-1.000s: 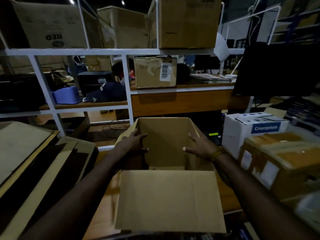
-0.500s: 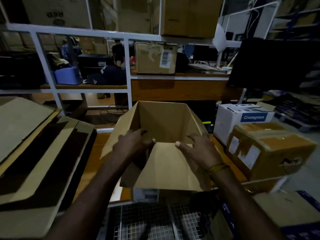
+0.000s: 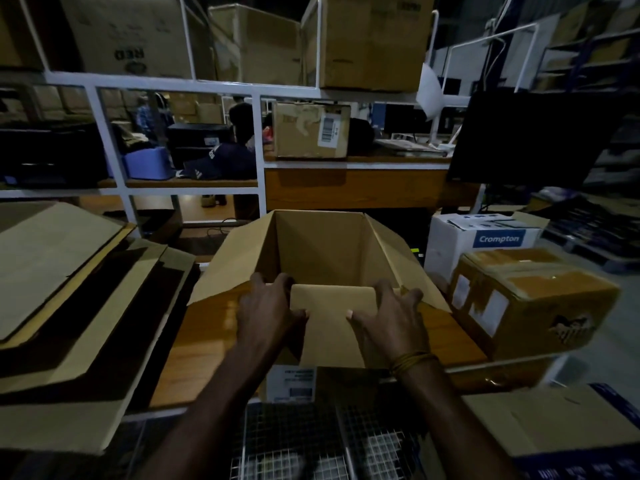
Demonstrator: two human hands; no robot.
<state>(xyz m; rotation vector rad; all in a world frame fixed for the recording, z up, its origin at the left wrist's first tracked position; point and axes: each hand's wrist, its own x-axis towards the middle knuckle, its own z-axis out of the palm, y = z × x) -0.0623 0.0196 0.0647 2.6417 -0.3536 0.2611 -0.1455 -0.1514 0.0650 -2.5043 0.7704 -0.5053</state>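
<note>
Head view, one open cardboard box (image 3: 322, 244) on the bench (image 3: 207, 341), left hand (image 3: 268, 313) and right hand (image 3: 388, 317) gripping its near flap (image 3: 332, 327), one taped box (image 3: 530, 299), one white box (image 3: 485, 237) beside.

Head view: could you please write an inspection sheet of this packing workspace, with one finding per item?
Surface: brown wooden bench, partly covered.
Job's things: open brown cardboard box, near flap raised.
Clutter: flattened cardboard sheets at left; white Crompton box and taped brown carton at right.
Hands: left hand and right hand both pinch the near flap.
Cables: thin dark cable low behind the bench, apart from the box.
Surroundings: white metal shelving with cartons; black monitor at right.
</note>
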